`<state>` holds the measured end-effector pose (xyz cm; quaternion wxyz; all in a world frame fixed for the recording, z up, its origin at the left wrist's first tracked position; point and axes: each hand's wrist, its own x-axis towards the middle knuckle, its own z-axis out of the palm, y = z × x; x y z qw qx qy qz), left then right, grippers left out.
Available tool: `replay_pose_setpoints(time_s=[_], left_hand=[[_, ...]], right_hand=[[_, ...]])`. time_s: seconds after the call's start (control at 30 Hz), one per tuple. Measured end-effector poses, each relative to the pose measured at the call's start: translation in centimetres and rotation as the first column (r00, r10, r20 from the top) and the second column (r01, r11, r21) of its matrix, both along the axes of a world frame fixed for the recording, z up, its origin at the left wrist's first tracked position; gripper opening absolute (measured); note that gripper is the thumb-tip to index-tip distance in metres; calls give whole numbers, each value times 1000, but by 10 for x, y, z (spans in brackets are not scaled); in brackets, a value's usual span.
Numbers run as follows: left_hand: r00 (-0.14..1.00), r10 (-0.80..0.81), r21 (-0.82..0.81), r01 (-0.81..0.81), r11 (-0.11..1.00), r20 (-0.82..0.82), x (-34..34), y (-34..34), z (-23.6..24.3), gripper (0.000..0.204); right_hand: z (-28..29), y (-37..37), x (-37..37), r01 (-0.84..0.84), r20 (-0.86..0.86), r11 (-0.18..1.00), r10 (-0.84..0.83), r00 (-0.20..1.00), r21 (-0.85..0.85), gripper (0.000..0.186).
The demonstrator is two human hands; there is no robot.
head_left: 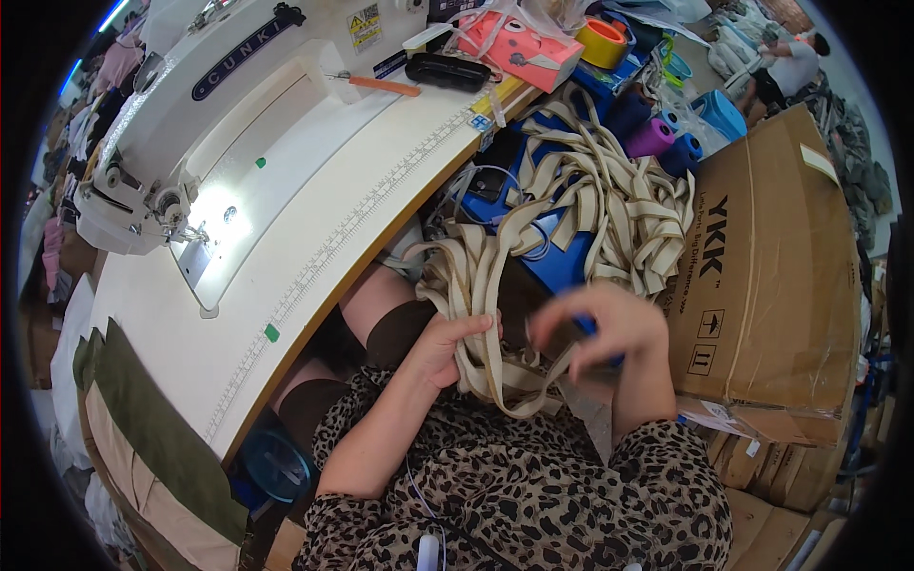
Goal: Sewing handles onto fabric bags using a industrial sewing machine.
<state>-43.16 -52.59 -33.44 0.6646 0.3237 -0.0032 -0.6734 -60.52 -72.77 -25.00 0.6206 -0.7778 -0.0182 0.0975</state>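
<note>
My left hand (pixel 444 350) is closed around a looped bundle of beige webbing strap (pixel 484 278) with darker edges, its thumb lying across the top. The loops hang over my lap. To the right, my right hand (pixel 617 328) is raised with curled fingers, smeared by motion. One strand of the bundle rises toward its underside; whether the fingers grip it does not show. Beyond both hands, a large tangled heap of the same webbing (pixel 633 224) lies on a blue surface (pixel 568 268), and a strand runs from it to the bundle.
A white sewing machine (pixel 257 71) with its lamp lit stands on the table (pixel 314 257) at left. Green and beige fabric (pixel 157 447) hangs over the table's near left edge. A large cardboard box (pixel 762 276) is close on the right. Thread cones (pixel 650 138) stand behind the heap. Another person (pixel 788 71) is far off.
</note>
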Motion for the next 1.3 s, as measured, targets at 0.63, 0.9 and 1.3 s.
replay_pose_setpoints(time_s=[0.63, 0.9, 1.3], left_hand=[[990, 48, 122, -64, 990, 134, -15, -9, 16, 35], [994, 81, 51, -85, 995, 66, -13, -7, 6, 45], [983, 184, -82, -184, 980, -1, -19, -10, 9, 51]], right_hand=[[-52, -81, 48, 989, 851, -11, -510, 120, -146, 15], [8, -176, 61, 921, 786, 33, -533, -312, 388, 26], [38, 37, 73, 702, 563, 598, -449, 694, -388, 23]])
